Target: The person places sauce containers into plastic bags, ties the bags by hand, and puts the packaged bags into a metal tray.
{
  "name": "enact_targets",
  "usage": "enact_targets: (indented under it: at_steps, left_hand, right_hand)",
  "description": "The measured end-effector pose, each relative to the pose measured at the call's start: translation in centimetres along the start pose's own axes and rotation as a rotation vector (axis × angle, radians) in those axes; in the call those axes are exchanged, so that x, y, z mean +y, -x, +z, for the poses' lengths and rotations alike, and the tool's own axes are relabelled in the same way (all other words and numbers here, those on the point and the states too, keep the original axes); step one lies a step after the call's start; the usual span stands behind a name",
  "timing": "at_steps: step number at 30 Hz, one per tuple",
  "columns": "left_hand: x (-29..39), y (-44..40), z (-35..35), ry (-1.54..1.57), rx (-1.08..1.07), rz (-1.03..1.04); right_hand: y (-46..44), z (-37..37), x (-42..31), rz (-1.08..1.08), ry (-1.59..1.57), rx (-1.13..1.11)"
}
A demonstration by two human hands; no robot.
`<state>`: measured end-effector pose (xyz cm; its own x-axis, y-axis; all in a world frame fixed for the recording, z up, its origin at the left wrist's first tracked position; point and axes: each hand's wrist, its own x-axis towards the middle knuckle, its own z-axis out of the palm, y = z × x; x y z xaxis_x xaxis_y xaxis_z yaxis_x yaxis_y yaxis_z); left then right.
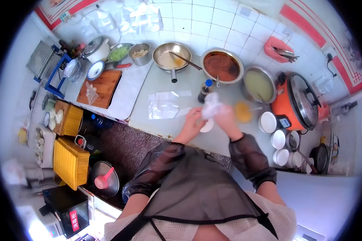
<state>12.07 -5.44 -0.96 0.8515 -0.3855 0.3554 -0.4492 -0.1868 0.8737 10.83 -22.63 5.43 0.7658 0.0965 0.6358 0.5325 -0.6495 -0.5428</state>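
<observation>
A crumpled white cloth or tissue (212, 105), blurred by motion, is bunched in my right hand (227, 121). My left hand (194, 122) is close beside it, fingers curled and pressed together; whatever they pinch is hidden. Below and between the hands, part of a small white bowl or dish (206, 126) shows on the counter. Just behind the cloth stands a dark sauce bottle with a blue cap (208, 83). Clear plastic bags (163, 106) lie flat to the left of my left hand. A yellow-orange dish (243, 112) sits right of my right hand.
Along the wall stand a frying pan (172, 56), a basin of red sauce (222, 66) and a pot of pale liquid (259, 85). An orange cooker (295, 102) and several white bowls (278, 139) are at right. A wooden cutting board (100, 89) lies at left.
</observation>
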Motion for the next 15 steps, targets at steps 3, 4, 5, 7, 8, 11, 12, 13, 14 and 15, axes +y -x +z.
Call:
enact_targets:
  at_steps: [3, 4, 5, 7, 8, 11, 12, 13, 14, 15]
  left_hand:
    - [0.2, 0.8, -0.3, -0.058, -0.072, 0.005]
    - [-0.3, 1.0, 0.0, -0.006, -0.078, -0.018]
    - [-1.1, 1.3, 0.1, 0.040, -0.074, -0.040]
    - [-4.3, 2.4, 1.4, -0.141, -0.045, 0.055]
    - [-4.7, 2.8, 1.8, -0.205, -0.023, 0.106]
    - [-0.9, 3.0, 1.0, -0.109, 0.150, 0.064]
    - [-1.2, 3.0, 1.6, -0.111, 0.121, 0.096]
    - [-1.8, 2.8, 1.9, -0.109, 0.088, 0.126]
    - [-1.1, 2.6, 1.5, -0.090, 0.110, 0.066]
    - [0.1, 2.4, 1.0, -0.060, 0.126, 0.011]
  right_hand:
    - [-0.4, -2.0, -0.2, 1.058, -0.930, -0.330]
    - [0.3, -1.8, 0.3, 0.784, -0.759, -0.390]
    - [0.6, -1.5, 0.5, 0.501, -0.588, -0.446]
    - [0.4, -2.3, -2.7, -0.056, 0.268, -0.509]
    - [1.0, -2.0, -2.9, -0.099, 0.267, -0.475]
    - [0.7, -2.7, -2.8, 0.258, 0.159, -0.733]
    - [1.0, -2.9, -0.9, 0.539, -0.190, -0.738]
    - [1.0, -2.5, 0.4, 0.831, -0.529, -0.750]
    - [1.0, -1.5, 0.2, 0.905, -0.759, -0.530]
    - [0.9, -1.0, -0.3, 0.988, -0.979, -0.296]
